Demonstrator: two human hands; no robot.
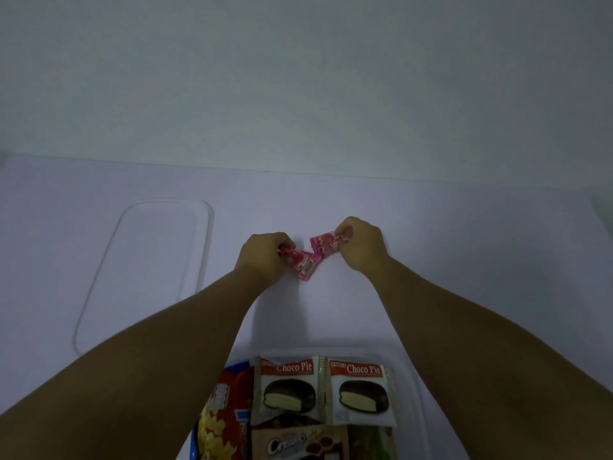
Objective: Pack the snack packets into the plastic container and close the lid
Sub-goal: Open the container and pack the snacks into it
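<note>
Currently both sets of fingers pinch one pink packet each, left hand (265, 255) and right hand (360, 242), bound for the container (419, 413); lid (146, 267) parked aside to keep it open.

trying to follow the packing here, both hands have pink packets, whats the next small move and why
Probably bring both hands back and drop the packets into the container. The left hand and right hand each grip a pink packet beyond the container, which already holds Choco Pie packets, and the lid lies off to the left.
</note>
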